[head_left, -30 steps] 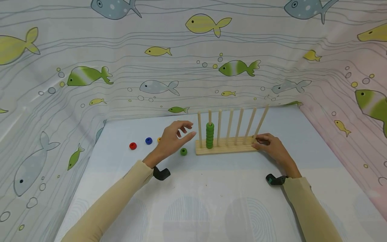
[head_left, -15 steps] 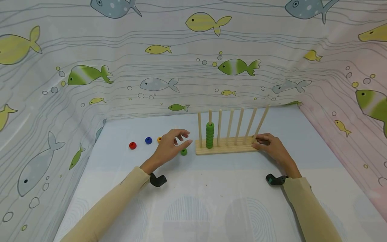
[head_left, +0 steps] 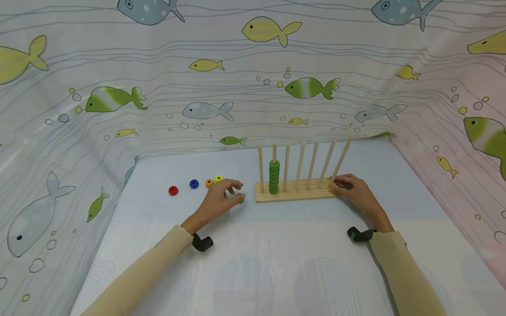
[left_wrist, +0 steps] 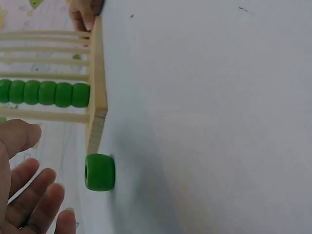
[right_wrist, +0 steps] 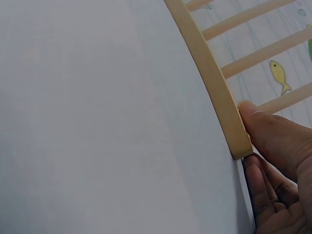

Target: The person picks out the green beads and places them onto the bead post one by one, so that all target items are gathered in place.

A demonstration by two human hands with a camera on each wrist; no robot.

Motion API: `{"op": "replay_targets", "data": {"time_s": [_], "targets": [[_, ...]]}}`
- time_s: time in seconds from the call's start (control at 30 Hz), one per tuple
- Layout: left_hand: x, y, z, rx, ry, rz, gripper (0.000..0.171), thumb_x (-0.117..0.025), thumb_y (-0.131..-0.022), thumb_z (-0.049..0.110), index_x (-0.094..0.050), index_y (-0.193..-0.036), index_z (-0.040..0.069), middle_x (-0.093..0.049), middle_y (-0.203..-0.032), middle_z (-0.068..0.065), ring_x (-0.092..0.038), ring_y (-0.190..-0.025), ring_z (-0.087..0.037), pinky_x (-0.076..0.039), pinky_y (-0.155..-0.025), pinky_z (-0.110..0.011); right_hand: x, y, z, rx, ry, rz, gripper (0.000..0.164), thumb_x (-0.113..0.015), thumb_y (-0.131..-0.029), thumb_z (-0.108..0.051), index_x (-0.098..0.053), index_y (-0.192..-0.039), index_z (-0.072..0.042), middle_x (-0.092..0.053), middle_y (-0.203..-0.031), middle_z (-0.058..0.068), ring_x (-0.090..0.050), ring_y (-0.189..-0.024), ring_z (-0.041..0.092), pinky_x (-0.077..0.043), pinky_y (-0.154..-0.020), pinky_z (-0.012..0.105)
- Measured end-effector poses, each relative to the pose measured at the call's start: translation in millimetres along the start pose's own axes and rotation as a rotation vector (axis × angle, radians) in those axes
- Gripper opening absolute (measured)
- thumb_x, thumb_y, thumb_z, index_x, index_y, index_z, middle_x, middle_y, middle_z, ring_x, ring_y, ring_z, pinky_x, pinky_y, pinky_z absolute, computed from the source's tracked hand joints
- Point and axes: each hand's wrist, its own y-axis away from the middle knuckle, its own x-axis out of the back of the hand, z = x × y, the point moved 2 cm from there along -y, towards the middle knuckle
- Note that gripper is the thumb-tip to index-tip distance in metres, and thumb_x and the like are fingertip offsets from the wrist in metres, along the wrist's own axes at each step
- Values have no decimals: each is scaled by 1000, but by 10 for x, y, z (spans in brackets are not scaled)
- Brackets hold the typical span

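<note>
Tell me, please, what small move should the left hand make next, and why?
Probably pinch the loose green bead and lift it. The left hand is right at it with fingers apart, not gripping, while the right hand holds the end of the wooden rack, where one rod already carries green beads.

Green bead (left_wrist: 100, 171), pale wooden rack (head_left: 294, 192) (fish-patterned cloth (head_left: 205, 87) behind).

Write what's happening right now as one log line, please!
left hand: reaching over loose green bead, fingers open | right hand: gripping wooden peg rack end | second peg: green bead stack
</note>
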Motion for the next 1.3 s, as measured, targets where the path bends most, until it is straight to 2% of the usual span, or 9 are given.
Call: {"op": "replay_targets", "data": {"time_s": [0.2,0.27,0.33,0.47,0.53,0.6,0.77,1.0,1.3], "targets": [[-71,45,-70,-25,-9,-18,36,-79,-93,21,-69,-123,4,-70,-116,-7,-64,-95,-21,-54,-79,-40,-1,-5,12,-1,-11,1,60,-77,-94,-40,-60,-140,-5,-54,-140,13,-53,-131,33,-43,-94,18],[-89,57,-95,-29,-16,-24,37,-79,-93,20,-69,-124,3,-70,-116,-7,-64,-95,-21,-54,-81,-40,-4,-8,17,1,-10,-1,60,-77,-94,-40,-60,-140,-5,-53,-140,14,-53,-131,33,-44,-94,16],[-102,65,-122,-25,-27,-27,37,-79,-93,19,-69,-124,4,-70,-117,-7,-64,-95,-20,-54,-82,-39,-7,-12,22,6,1,1,60,-76,-94,-40,-60,-140,-5,-54,-140,13,-54,-130,33,-45,-97,21],[-112,75,-149,-6,-37,-27,36,-80,-92,17,-69,-124,6,-69,-117,-5,-64,-94,-18,-54,-82,-38,-12,-16,22,17,20,5,61,-76,-94,-40,-60,-140,-4,-54,-140,14,-54,-130,33,-44,-105,41],[-115,79,-159,1,-40,-29,36,-80,-92,17,-69,-125,6,-69,-118,-4,-64,-94,-17,-54,-82,-38,-14,-17,19,17,22,6,61,-76,-94,-40,-60,-140,-4,-54,-141,14,-54,-131,33,-43,-107,46],[-119,83,-166,4,-44,-32,36,-80,-92,16,-69,-125,6,-69,-118,-5,-64,-95,-17,-54,-83,-38,-14,-15,16,14,23,6,62,-76,-94,-41,-60,-140,-4,-54,-141,14,-54,-131,33,-43,-107,44],[-135,79,-186,11,-49,-39,35,-80,-92,15,-70,-124,6,-69,-117,-4,-63,-94,-17,-53,-82,-37,-11,-7,6,6,21,6,62,-76,-94,-41,-60,-141,-4,-54,-141,13,-54,-131,32,-45,-102,29],[-129,76,-176,21,-45,-43,29,-80,-90,11,-72,-118,7,-69,-112,-3,-63,-94,-19,-53,-82,-38,-8,1,-23,6,17,3,61,-76,-94,-41,-60,-141,-6,-54,-140,13,-54,-131,32,-43,-107,45],[-125,74,-168,58,-95,-70,28,-81,-90,13,-74,-116,8,-69,-108,-4,-62,-92,-20,-51,-80,-36,-7,29,-45,-2,-12,-7,62,-76,-94,-41,-59,-142,-5,-52,-141,14,-51,-134,34,-39,-110,52]]}}
